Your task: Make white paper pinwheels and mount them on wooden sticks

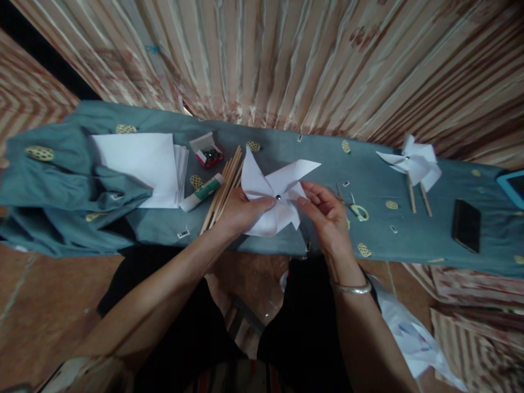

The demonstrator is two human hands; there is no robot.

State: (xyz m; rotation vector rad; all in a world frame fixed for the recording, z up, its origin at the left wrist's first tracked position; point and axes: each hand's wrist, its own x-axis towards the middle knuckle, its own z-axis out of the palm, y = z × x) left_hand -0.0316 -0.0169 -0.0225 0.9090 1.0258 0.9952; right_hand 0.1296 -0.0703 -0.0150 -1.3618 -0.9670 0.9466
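Note:
A white paper pinwheel [282, 183] with a dark round pin head at its centre is held up above the near edge of the table. My left hand [241, 210] grips it from the left, the thumb lying across the paper close to the pin. On the right, my right hand [325, 213] pinches a blade between thumb and fingers. Whatever is behind the paper is hidden. Wooden sticks [223, 188] lie in a bundle just left of the pinwheel, beside a green and white glue stick [202, 192].
White paper sheets [139, 164] and an open box of pins [208, 151] lie to the left. Scissors [358, 210] rest right of my hands. Farther right are other pinwheel pieces on sticks [417, 164], a phone [466, 225] and a blue-edged device [513, 186]. A pleated curtain [266, 65] hangs behind.

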